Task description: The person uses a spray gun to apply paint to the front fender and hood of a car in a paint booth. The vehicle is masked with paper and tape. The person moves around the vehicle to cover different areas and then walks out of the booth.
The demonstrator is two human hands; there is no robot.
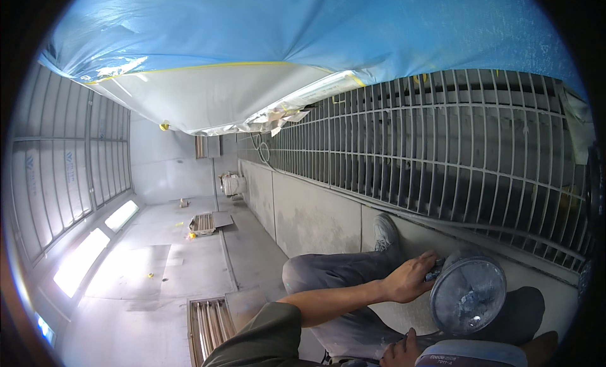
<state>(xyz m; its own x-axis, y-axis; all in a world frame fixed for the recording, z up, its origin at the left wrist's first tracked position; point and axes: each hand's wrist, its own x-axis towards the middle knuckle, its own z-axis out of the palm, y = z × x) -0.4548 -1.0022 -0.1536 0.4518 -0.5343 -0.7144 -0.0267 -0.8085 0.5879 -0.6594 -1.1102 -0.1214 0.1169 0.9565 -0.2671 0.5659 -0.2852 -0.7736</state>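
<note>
My left hand (410,278) is closed around the dark handle of what looks like a spray gun. Its big round cup (468,294), grey and cloudy with a pale rim, faces up and hides most of the gun's body. At the lower edge, close to my lap, my right hand (401,351) shows only in part. Its fingers are apart and nothing shows in them. A rounded pale casing (470,354) covers what lies beside that hand. My grey trouser leg (334,272) is bent below the left forearm, with a dusty shoe (385,233) beyond it.
A pale curved panel (208,95), edged with yellow tape and torn paper, hangs under blue plastic sheeting (303,26). Metal floor grating (442,152) runs along its side. Beyond are a white bucket (232,185), a thin hose (262,151), wall vents (205,224) and bright lamps (82,260).
</note>
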